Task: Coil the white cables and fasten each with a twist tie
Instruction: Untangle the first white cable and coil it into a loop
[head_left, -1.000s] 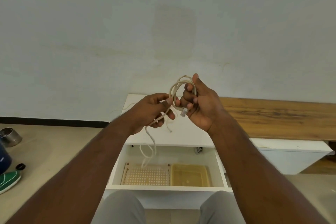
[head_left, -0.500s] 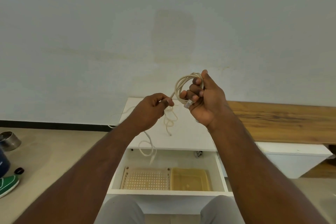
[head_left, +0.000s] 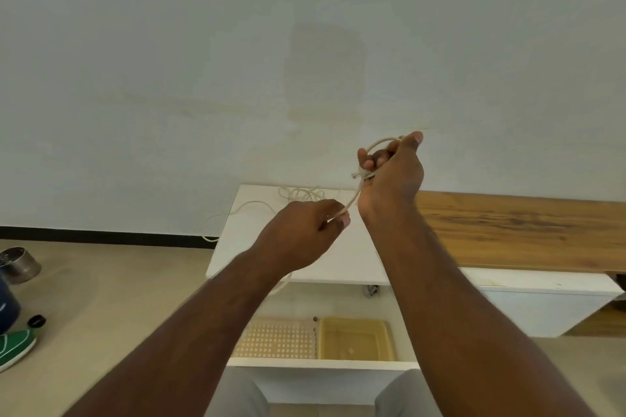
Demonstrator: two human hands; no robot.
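White cable [head_left: 352, 201] runs taut on a slant from the left hand [head_left: 305, 234], low, up and to the right into the right hand [head_left: 393, 176], which is raised in front of the wall. The right grip is curled shut around a small coil [head_left: 377, 145] that arcs over the fingers, with the clear plug [head_left: 359, 175] pointing left. The left grip pinches the cable between thumb and fingertips. More cable [head_left: 301, 195] lies loosely tangled on the white surface [head_left: 355, 254] behind, trailing left off its edge. Below, an open drawer [head_left: 321, 364] holds two trays.
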